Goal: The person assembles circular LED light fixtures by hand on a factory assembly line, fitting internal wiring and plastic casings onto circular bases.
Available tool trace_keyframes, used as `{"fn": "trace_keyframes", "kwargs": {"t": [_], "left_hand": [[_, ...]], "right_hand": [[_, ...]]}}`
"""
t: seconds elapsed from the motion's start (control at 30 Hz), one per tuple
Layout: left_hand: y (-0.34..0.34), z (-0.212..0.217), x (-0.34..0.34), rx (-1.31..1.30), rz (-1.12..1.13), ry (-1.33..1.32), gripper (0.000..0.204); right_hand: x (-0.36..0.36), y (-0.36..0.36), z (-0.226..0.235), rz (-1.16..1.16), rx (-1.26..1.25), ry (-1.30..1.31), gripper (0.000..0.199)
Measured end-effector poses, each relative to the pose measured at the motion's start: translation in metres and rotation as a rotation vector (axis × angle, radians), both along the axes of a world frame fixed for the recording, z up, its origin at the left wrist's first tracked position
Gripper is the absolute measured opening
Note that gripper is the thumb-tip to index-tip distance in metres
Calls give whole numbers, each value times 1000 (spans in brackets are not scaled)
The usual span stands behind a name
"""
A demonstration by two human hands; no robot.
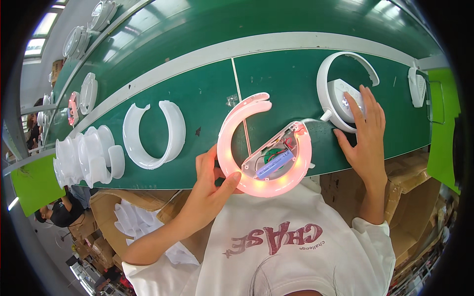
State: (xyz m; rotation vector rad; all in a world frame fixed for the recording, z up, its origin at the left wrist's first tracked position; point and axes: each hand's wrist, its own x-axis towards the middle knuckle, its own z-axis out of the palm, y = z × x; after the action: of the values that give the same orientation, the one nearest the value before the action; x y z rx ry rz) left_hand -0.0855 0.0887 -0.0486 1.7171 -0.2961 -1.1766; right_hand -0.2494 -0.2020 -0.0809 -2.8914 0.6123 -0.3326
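My left hand (213,176) grips the lower left side of a C-shaped ring lamp (224,143), thumb on its front. The lamp glows pink and warm yellow. Its uncovered inside shows a blue cylindrical battery (274,165), red wires and part of a green board. On the right, my right hand (364,130) has its fingers stretched out over a second white ring unit (323,81). Its fingertips rest at the grey-white panel (340,98) of that unit, which stands on the green bench. A white cable (312,120) runs between the two units.
A white open ring cover (154,135) lies left on the green bench (207,113), beside a row of nested white covers (89,155). A small clear bag (231,100) lies behind the lamp. Cardboard boxes (410,207) stand below the near edge. A person (66,209) is far left.
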Motion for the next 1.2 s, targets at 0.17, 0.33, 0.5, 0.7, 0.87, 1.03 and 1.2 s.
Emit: {"fn": "trace_keyframes", "kwargs": {"t": [0.17, 0.33, 0.5, 0.7, 0.87, 1.03, 1.2], "left_hand": [[-1, 0, 3, -2, 23, 33, 62], [-4, -2, 8, 16, 23, -3, 60], [-11, 13, 30, 52, -27, -130, 59], [-66, 22, 103, 84, 63, -133, 58], [-118, 3, 199, 26, 42, -169, 39], [-175, -47, 256, -178, 190, -193, 37], [-134, -39, 272, -55, 164, -712, 40]], "right_hand": [[2, -7, 1, 25, 52, -31, 67], [17, -12, 17, 98, -16, -83, 69], [41, -26, 35, 155, -63, -164, 72], [115, -84, 22, 220, -108, -333, 66], [196, -140, -20, 179, -128, -380, 63], [242, -188, -55, 114, -188, -342, 66], [219, -179, -62, 54, -354, -279, 69]]}}
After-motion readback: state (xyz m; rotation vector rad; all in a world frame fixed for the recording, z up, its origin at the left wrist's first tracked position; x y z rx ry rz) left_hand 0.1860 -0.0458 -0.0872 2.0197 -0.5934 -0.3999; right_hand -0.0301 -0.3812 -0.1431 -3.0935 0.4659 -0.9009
